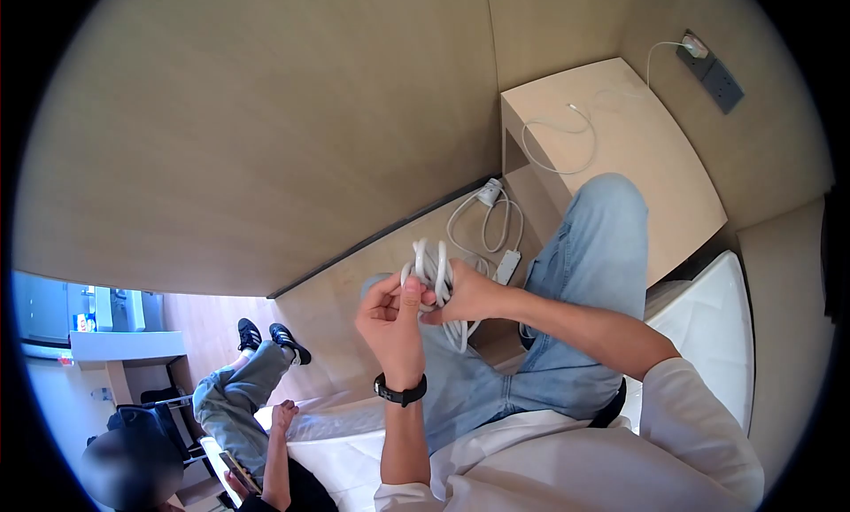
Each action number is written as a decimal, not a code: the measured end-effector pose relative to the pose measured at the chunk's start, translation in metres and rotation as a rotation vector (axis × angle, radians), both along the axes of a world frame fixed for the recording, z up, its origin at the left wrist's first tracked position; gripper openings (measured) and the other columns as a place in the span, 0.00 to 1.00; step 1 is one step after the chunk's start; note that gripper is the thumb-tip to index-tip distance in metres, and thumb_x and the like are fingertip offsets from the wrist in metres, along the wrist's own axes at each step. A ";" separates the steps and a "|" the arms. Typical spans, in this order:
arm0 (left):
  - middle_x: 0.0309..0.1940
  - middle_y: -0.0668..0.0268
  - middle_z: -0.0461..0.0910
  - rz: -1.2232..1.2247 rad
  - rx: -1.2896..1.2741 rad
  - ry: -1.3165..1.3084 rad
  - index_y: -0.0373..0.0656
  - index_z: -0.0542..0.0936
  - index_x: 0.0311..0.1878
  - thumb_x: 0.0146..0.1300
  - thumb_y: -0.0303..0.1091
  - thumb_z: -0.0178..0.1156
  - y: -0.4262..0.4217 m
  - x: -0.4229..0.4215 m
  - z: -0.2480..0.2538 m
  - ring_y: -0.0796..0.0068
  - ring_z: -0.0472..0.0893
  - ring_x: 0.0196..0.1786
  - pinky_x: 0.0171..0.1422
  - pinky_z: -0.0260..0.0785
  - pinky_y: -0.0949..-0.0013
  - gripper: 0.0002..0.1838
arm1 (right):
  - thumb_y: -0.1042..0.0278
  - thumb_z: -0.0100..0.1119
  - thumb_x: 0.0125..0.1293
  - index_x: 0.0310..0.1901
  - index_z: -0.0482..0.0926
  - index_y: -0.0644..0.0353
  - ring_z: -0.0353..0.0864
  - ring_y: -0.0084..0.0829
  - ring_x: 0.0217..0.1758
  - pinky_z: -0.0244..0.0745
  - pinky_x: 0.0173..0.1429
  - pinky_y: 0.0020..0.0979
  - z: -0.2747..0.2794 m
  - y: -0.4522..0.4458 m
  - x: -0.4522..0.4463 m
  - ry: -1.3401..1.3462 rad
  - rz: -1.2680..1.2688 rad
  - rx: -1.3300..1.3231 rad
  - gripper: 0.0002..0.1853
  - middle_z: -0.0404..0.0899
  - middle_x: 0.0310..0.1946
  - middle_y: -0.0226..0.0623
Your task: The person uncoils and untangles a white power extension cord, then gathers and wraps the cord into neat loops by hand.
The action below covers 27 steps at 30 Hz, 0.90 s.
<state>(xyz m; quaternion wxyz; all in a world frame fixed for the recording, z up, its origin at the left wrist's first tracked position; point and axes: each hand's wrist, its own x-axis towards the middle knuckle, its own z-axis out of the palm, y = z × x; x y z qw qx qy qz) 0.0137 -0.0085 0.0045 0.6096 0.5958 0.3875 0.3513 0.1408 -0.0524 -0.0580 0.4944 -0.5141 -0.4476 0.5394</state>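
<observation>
A white power cable (431, 262) is gathered in several loops in front of my lap. My left hand (390, 321), with a black band on its wrist, is closed on the near left side of the coil, the thumb pressed up against it. From the right, my right hand (475, 292) grips the same loops; its fingertips are partly hidden behind them. Beyond my hands, a white plug (490, 191) and a white socket strip (507, 267) lie on the floor, with more cable curving between them and the coil.
A wooden bedside unit (655, 175) stands beside my raised knee, with a thin white charging cable (595, 140) on top. That cable runs to a charger (695, 45) in the wall socket. I sit on a white mattress (708, 335). At left, another person holds a phone (239, 470).
</observation>
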 end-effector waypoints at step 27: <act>0.34 0.67 0.80 -0.177 -0.198 -0.079 0.37 0.77 0.43 0.44 0.28 0.70 -0.004 -0.010 -0.066 0.77 0.79 0.34 0.37 0.72 0.72 0.21 | 0.70 0.68 0.55 0.56 0.68 0.63 0.77 0.29 0.51 0.72 0.56 0.33 0.011 0.006 0.015 0.348 -0.009 0.211 0.28 0.76 0.49 0.35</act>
